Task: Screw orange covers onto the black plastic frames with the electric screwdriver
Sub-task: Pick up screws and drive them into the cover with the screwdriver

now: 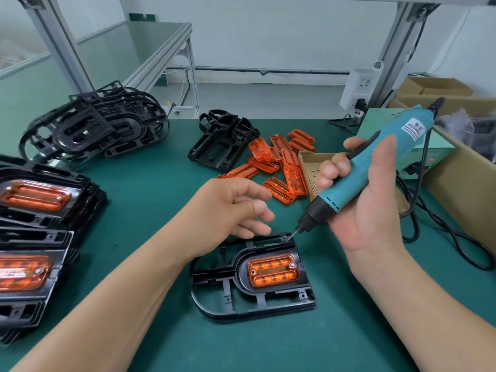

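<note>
At lower centre an orange cover (272, 269) is seated in a black frame (214, 299), with one screw seen at its upper-right corner, so fastening is judged under way. The electric screwdriver (357, 181) is grasped by the right hand (375, 216), its bit poised at the frame's upper-right edge, and the left hand (230, 210) is held loosely curled above, apparently empty. A square descent onto the next screw point is needed; open mat (295, 345) is left below, and the cord (453, 234) is trailed at right.
</note>
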### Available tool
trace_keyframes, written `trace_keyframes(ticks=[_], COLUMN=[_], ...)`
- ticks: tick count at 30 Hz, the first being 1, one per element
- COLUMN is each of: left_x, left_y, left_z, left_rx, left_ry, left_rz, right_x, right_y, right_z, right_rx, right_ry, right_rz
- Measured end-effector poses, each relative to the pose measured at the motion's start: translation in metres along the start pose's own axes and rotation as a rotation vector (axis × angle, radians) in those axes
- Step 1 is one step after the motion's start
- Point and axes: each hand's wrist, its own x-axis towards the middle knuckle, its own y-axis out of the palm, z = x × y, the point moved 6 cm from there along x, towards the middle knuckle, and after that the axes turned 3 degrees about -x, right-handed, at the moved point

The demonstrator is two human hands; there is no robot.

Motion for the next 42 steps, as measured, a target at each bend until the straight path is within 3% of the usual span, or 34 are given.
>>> trace_keyframes(ticks=[8,19,28,36,42], left_x=[0.000,-0.015,-0.017,-0.017,-0.018], left_y=[0.008,0.030,0.042,0.045,0.043], left_z=[-0.005,-0.014,-0.016,-0.015,-0.016], left_rx=[0.061,0.216,0.209,0.053,0.150], left_ry=[0.063,0.086,0.118,0.078,0.091], left_rz=[-0.062,0.076,0.013,0.031,0.001], right_x=[0.004,0.005,0.000,-0.002,-0.002], right_y=[-0.005,-0.005,0.002,0.006,0.007], right_z=[0.007,0.022,0.029,0.025,0.026], right_rx=[0.011,0.066,0.090,0.059,0.013], right_ry=[-0.038,-0.109,-0.126,-0.115,-0.113], right_rz=[-0.060,-0.070,-0.039,-0.005,0.035])
